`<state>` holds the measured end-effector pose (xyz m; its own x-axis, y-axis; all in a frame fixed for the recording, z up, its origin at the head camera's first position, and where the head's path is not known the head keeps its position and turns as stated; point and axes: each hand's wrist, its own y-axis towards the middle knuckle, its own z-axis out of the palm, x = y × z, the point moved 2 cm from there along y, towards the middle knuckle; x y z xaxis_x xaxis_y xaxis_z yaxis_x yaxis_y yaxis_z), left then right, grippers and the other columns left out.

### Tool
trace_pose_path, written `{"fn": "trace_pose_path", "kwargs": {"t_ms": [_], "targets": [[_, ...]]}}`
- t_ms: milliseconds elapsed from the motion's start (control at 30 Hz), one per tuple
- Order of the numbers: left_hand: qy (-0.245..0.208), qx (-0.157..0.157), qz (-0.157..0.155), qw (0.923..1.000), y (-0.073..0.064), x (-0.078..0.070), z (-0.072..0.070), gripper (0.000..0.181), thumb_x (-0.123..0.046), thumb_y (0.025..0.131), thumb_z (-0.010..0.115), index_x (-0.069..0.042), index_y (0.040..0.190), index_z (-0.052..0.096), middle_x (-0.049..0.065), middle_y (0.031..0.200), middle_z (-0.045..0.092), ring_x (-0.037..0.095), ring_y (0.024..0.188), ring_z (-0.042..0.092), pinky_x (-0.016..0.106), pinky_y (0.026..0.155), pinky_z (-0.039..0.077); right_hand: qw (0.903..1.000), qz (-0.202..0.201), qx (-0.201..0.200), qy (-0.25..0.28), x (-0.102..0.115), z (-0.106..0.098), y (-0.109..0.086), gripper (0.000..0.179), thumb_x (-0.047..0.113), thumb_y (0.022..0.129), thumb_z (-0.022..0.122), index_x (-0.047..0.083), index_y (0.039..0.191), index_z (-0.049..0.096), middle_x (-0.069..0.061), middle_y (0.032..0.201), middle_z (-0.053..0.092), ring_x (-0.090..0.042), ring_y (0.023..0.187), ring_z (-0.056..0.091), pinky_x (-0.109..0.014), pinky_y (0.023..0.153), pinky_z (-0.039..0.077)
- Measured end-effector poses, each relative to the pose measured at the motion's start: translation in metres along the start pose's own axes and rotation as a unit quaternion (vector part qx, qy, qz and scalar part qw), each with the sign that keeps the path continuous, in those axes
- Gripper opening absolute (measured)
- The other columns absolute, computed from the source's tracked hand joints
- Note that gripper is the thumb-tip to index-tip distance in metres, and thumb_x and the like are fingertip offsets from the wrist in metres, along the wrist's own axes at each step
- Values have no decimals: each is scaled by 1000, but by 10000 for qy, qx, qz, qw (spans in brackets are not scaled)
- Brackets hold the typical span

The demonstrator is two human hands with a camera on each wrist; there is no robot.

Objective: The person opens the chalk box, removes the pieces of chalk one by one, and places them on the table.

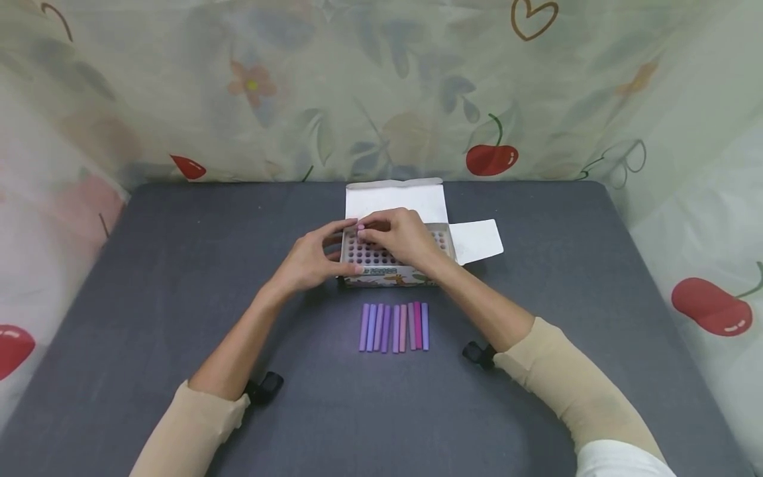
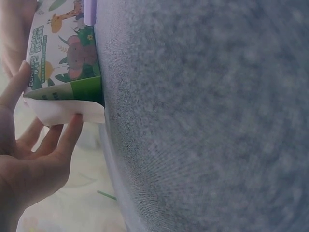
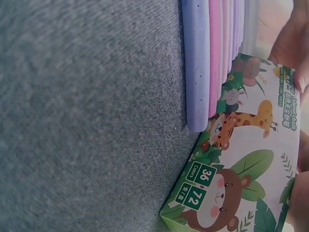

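Note:
An open cardboard chalk box (image 1: 411, 278) with animal pictures on its front stands toward the back of the table. Inside it is a grid of round holes, and some tops look coloured. My left hand (image 1: 310, 258) holds the box's left end, thumb on the front, fingers round the side; the left wrist view shows them against a white flap (image 2: 67, 111). Over the box's left part, my right hand (image 1: 405, 235) pinches a pinkish-purple chalk stick (image 1: 360, 227) near the back corner. Several purple, blue and pink chalk sticks (image 1: 396, 328) lie in a row before the box.
The box's white lid (image 1: 396, 202) stands raised behind it, and a side flap (image 1: 477, 240) sticks out to the right. A dark grey cloth (image 1: 357, 411) covers the table. Patterned curtains (image 1: 381, 86) hang behind and at both sides.

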<state>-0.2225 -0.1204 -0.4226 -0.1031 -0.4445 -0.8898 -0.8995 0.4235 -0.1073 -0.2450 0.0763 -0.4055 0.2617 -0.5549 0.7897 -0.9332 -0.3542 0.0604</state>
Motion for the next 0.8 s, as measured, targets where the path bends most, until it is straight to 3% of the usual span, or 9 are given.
{"fn": "trace_pose_path", "kwargs": {"t_ms": [300,600,800], "targets": [[-64,-17,-109,9999,0,-1,1,85,-21,80,86,-23,152,42,10,151,42,31,139,42,41,102,47,9972,-267,-251,649,0,-1,-2,22,23,94,71,10,111,77,-3,95,76,-12,76,72,-26,69,58],[-104,-29,-168,9998,1,-1,0,85,-19,79,87,-25,151,43,9,151,43,29,140,41,41,102,47,9929,-633,-734,691,8,-8,-6,23,22,93,72,9,112,77,-4,100,75,-17,79,73,-28,70,58],[-82,-19,-187,9998,1,-1,1,85,-19,79,87,-24,152,42,9,151,43,30,140,41,42,104,46,9857,-743,-799,1283,10,-12,-8,23,18,93,72,6,112,76,-6,102,75,-23,84,74,-34,72,59]]}}
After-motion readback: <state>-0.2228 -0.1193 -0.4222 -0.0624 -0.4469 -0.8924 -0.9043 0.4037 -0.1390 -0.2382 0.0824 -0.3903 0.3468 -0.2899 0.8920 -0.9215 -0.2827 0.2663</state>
